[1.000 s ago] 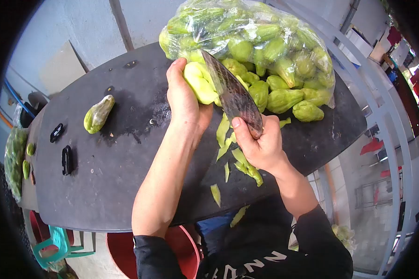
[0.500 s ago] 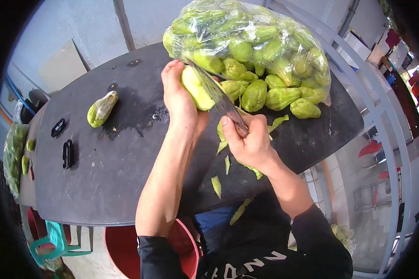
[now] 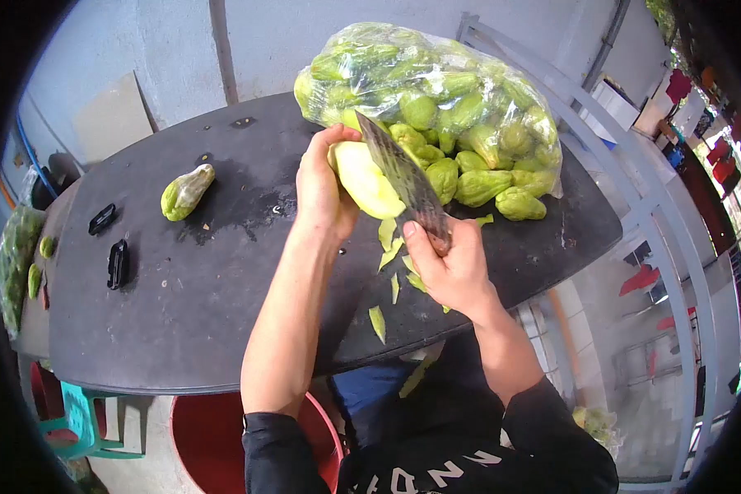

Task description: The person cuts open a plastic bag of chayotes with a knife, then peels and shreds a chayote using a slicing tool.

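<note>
My left hand is wrapped round a pale peeled chayote, held above the dark table. Closed on the handle of a broad-bladed knife is my right hand. The blade points up and to the left, along the chayote's right side; I cannot tell whether it touches the flesh. Green strips of peel lie on the table below my hands. Beyond them, a clear plastic bag bulges with green chayotes, several of which spill out at its mouth, among them a chayote at the right.
On the left of the dark table lies a single whitish-green chayote, with two black objects nearby. A red tub and a green stool stand below the front edge. Grey metal railing runs along the right.
The knife has moved from across the chayote to its right side, its blade now more upright and broadside. The chayote is tilted further down to the right. The whole view has shifted slightly.
</note>
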Motion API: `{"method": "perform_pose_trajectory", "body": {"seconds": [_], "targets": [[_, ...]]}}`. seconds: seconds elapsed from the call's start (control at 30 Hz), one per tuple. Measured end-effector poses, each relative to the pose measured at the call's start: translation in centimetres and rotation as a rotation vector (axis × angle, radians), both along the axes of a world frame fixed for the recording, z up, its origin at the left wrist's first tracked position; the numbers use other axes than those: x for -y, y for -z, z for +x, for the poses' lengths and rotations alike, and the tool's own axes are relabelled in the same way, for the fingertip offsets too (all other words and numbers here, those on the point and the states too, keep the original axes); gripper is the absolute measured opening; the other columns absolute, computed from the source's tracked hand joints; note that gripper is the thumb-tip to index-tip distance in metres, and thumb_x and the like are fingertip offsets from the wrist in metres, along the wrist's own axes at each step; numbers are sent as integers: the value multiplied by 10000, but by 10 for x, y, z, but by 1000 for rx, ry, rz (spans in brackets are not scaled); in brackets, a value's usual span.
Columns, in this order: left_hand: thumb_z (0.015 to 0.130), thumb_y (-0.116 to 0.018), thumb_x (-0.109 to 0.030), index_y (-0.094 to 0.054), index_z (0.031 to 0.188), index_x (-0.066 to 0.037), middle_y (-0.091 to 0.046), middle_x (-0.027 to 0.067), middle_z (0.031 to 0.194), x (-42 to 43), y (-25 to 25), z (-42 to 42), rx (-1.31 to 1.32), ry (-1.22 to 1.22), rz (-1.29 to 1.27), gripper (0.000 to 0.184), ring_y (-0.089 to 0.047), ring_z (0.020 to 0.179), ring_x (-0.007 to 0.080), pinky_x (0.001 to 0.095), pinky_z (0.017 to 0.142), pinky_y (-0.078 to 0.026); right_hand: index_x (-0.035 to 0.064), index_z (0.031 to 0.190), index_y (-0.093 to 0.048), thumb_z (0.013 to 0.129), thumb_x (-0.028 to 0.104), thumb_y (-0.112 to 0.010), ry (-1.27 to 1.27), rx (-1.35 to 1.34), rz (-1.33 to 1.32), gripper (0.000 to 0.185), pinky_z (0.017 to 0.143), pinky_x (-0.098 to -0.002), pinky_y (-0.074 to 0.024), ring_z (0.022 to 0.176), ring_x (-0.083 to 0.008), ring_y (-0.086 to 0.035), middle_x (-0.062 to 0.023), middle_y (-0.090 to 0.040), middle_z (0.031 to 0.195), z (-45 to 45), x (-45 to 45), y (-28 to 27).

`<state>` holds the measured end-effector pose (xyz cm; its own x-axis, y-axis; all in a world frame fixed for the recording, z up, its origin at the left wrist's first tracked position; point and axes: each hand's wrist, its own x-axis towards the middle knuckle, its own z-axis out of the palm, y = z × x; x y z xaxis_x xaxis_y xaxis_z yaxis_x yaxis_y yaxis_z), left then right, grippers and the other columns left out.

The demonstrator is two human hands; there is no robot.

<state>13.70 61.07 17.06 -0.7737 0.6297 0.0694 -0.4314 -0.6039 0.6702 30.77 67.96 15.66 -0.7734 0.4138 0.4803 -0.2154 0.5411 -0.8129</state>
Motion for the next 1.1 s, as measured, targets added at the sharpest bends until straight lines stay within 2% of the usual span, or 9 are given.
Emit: {"method": "perform_pose_trajectory", "body": {"seconds": [0.43, 0.5, 0.57, 0.63, 0.67, 0.8, 0.97, 1.03, 1.1], "targets": [[842, -447, -132, -546, 878, -11, -584, 135, 772, -9, 18, 6, 207, 78, 61, 160, -613, 757, 297, 472, 745, -560, -10, 702, -584, 935, 146, -627, -12, -134, -15, 284, 445, -320, -350, 439, -96, -418, -34, -463, 473, 3, 5, 23], [861, -432, -137, -545, 872, -3, -581, 137, 765, 4, 7, 1, -233, -39, -110, 175, -623, 755, 303, 470, 729, -563, -17, 679, -564, 912, 125, -639, -30, -47, -60, 283, 435, -326, -361, 417, -117, -464, -47, -481, 470, 0, 0, 30], [875, -419, -147, -542, 861, 0, -576, 143, 768, 2, 7, 2, -262, -42, -66, 192, -627, 761, 308, 469, 729, -562, -13, 660, -547, 893, 116, -649, 4, -52, -8, 285, 424, -326, -360, 408, -129, -492, -52, -494, 467, -2, -3, 36], [879, -413, -151, -541, 869, 3, -572, 144, 769, -5, 13, 5, -24, -14, -50, 200, -628, 765, 313, 473, 731, -562, -9, 652, -542, 889, 127, -655, 25, -50, 64, 297, 420, -330, -351, 399, -134, -478, -48, -493, 465, -1, -1, 29], [882, -414, -146, -543, 891, 2, -573, 141, 769, -8, 16, 7, 41, 50, -13, 196, -628, 770, 317, 479, 744, -564, 18, 621, -494, 936, 105, -625, 5, -20, 54, 351, 441, -271, -337, 470, -52, -438, 44, -492, 523, 0, 1, 25], [889, -406, -139, -536, 884, 1, -574, 144, 769, -9, 17, 6, 57, 24, -33, 191, -627, 761, 331, 495, 745, -565, 25, 639, -515, 941, 108, -623, -29, -23, 36, 331, 431, -273, -341, 465, -51, -442, 32, -501, 526, -3, -9, 34], [914, -568, -243, -663, 1017, 19, -699, 135, 931, 13, 8, -4, -353, 134, -133, 297, -696, 832, 199, 357, 776, -576, 68, 618, -468, 852, 57, -697, -155, 139, -312, 328, 409, -281, -325, 413, -62, -435, 33, -478, 476, 5, -24, 9], [884, -706, -272, -689, 1015, 34, -712, 98, 891, 25, 0, 1, -484, 415, -80, 333, -680, 787, 148, 282, 715, -553, 103, 624, -411, 844, -1, -689, -225, 215, -463, 369, 381, -280, -324, 401, -61, -449, 19, -467, 476, 9, -26, -6], [781, -841, -226, -694, 1073, 38, -731, 88, 949, 17, 6, 3, -555, 383, -7, 420, -690, 835, 138, 273, 754, -557, 106, 639, -377, 838, -37, -684, -305, 196, -512, 394, 356, -282, -319, 386, -71, -457, 2, -467, 482, 10, -30, -8]]}}
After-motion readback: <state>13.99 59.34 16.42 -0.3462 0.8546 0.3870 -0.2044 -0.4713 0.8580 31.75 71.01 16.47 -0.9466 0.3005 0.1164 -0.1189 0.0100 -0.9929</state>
